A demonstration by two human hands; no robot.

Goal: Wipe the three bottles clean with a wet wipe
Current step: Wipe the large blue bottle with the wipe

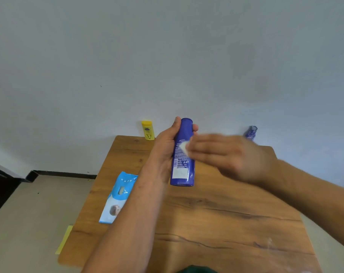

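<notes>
One blue bottle (184, 170) in the curled left hand (165, 146), straight-fingered right hand (226, 154) on wet wipe (184, 147).

A wooden table (216, 223) with dark grain lines stands with its far edge against a plain pale wall (167, 56), and a faint white smudge shows near its right near corner. On its left part lies a flat blue and white pack (118, 196), its long side running roughly along the table's left edge. Left of the table, a beige floor (29, 213) meets the wall at a black skirting strip (68, 173), and a pale yellow sheet (64, 240) lies on the floor just beside the table's near left corner
</notes>
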